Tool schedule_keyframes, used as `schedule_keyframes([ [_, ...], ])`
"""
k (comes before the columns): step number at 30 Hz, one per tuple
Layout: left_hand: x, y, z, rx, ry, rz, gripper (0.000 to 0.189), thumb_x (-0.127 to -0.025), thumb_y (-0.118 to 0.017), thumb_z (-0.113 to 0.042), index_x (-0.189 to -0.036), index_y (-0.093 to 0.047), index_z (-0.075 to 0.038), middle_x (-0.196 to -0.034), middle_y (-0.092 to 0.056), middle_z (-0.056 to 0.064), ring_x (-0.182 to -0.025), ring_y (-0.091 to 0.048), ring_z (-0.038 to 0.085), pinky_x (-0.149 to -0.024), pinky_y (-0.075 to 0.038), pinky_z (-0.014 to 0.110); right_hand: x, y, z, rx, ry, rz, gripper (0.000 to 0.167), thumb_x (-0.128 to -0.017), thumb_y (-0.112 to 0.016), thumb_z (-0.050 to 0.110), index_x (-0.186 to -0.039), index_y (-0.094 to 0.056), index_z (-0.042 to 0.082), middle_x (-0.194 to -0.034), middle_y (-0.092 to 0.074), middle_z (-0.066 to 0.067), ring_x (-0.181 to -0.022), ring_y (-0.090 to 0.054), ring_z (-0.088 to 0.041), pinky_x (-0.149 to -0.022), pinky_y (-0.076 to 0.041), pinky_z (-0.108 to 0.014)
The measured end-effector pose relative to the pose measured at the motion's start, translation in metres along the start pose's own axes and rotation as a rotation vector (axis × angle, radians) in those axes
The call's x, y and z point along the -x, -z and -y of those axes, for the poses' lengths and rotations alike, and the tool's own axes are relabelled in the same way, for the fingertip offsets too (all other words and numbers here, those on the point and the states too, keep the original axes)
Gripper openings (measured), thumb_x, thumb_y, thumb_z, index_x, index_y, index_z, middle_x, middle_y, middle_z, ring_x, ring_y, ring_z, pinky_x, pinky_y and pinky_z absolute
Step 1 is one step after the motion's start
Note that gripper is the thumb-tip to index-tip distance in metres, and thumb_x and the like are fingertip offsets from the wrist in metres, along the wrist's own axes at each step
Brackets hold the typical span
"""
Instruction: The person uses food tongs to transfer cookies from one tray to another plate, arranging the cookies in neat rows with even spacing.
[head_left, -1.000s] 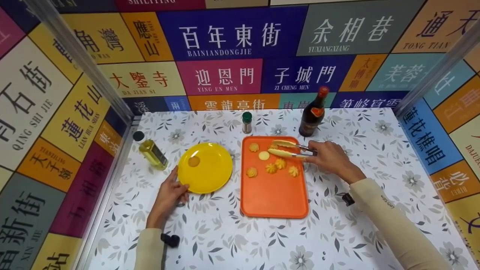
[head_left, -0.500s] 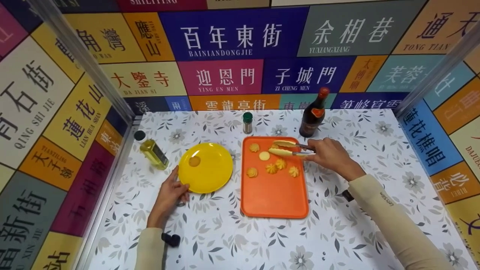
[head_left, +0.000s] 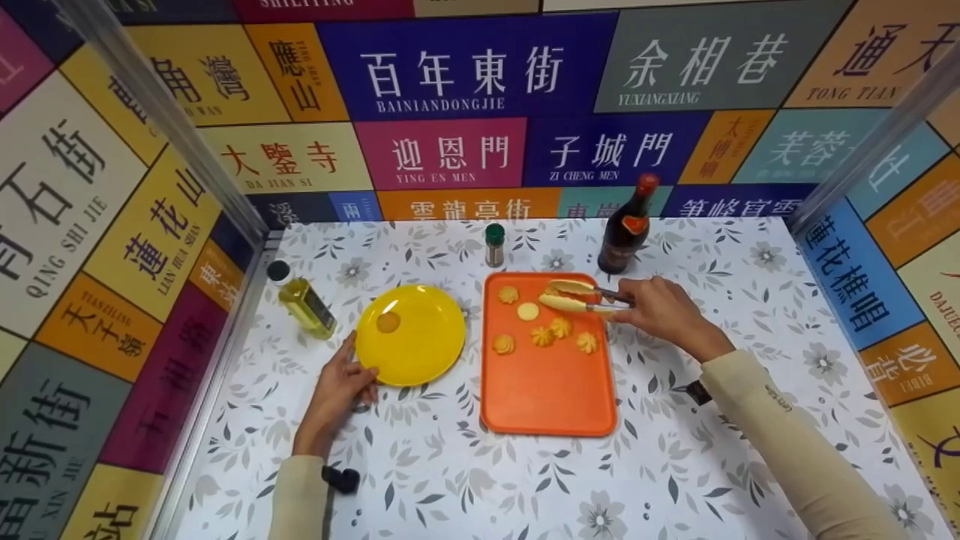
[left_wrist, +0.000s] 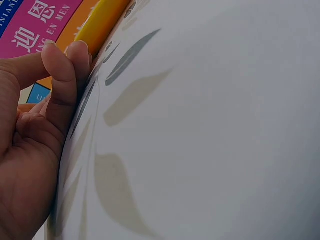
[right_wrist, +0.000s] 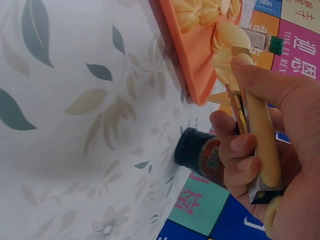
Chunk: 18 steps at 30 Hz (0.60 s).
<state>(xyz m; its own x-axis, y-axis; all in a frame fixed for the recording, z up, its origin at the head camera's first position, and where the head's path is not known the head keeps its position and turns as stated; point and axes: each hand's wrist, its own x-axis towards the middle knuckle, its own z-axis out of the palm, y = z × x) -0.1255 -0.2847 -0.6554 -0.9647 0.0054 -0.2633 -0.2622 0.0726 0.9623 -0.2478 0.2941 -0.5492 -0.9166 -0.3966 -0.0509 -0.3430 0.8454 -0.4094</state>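
My left hand holds the near-left rim of a yellow plate, its thumb at the edge and other fingers curled below. One round cookie lies on that plate. My right hand grips metal tongs with cream-coloured tips. The right wrist view shows the fingers wrapped around the tongs' handles. Those tips stand on either side of a cookie at the upper right of the orange tray; they partly hide it. Several piped cookies and a smooth round one lie around it.
Behind the tray's right end stands a dark bottle with a red cap. A green-capped shaker is behind its left corner. To the plate's left is an oil bottle. Printed panels wall the flowered table on three sides.
The tongs' tips have shifted very slightly around the cookie on the tray. My left hand and the plate have hardly moved.
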Motion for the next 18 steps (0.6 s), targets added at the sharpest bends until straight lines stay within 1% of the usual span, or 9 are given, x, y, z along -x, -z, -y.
schedule_keyframes([
  [3, 0.001, 0.000, -0.001, 0.008, -0.010, 0.006, 0.089, -0.107, -0.072, -0.009, -0.179, -0.020, -0.024, -0.083, -0.071, 0.024, -0.058, -0.062, 0.023, -0.055, -0.056, 0.029, 0.002, -0.004, -0.004, -0.007, -0.004, -0.022, 0.031, -0.094, -0.091, 0.033, -0.106, -0.074, 0.011, -0.094, -0.076, -0.006, -0.073, -0.058, -0.024, -0.068, -0.048, -0.040],
  [6, 0.001, 0.001, -0.001, 0.035, -0.032, 0.023, 0.089, -0.107, -0.071, -0.007, -0.179, -0.020, -0.023, -0.084, -0.071, 0.026, -0.058, -0.063, 0.024, -0.055, -0.056, 0.029, 0.004, -0.008, -0.007, 0.011, 0.002, -0.049, 0.031, -0.093, -0.091, 0.035, -0.104, -0.073, 0.012, -0.089, -0.075, -0.004, -0.070, -0.057, -0.023, -0.066, -0.045, -0.040],
  [9, 0.002, 0.001, -0.001, 0.058, -0.043, 0.035, 0.090, -0.107, -0.070, -0.005, -0.179, -0.018, -0.021, -0.084, -0.071, 0.027, -0.058, -0.063, 0.024, -0.055, -0.056, 0.028, 0.006, -0.010, -0.009, 0.026, 0.012, -0.072, 0.031, -0.093, -0.091, 0.036, -0.104, -0.073, 0.013, -0.088, -0.074, -0.002, -0.069, -0.057, -0.022, -0.064, -0.044, -0.039],
  [15, 0.002, 0.000, -0.002, 0.044, -0.008, 0.019, 0.090, -0.107, -0.071, -0.007, -0.179, -0.018, -0.022, -0.083, -0.072, 0.022, -0.058, -0.063, 0.022, -0.055, -0.057, 0.028, 0.009, -0.010, -0.010, 0.029, 0.014, -0.110, 0.031, -0.093, -0.092, 0.035, -0.105, -0.074, 0.013, -0.084, -0.072, -0.002, -0.067, -0.057, -0.022, -0.064, -0.045, -0.039],
  [18, 0.001, 0.000, -0.002, 0.040, 0.002, 0.012, 0.090, -0.107, -0.072, -0.008, -0.179, -0.020, -0.024, -0.083, -0.072, 0.022, -0.058, -0.063, 0.022, -0.055, -0.057, 0.028, 0.011, -0.010, -0.009, 0.023, 0.021, -0.127, 0.030, -0.094, -0.091, 0.035, -0.104, -0.072, 0.014, -0.084, -0.071, -0.003, -0.068, -0.058, -0.022, -0.064, -0.045, -0.039],
])
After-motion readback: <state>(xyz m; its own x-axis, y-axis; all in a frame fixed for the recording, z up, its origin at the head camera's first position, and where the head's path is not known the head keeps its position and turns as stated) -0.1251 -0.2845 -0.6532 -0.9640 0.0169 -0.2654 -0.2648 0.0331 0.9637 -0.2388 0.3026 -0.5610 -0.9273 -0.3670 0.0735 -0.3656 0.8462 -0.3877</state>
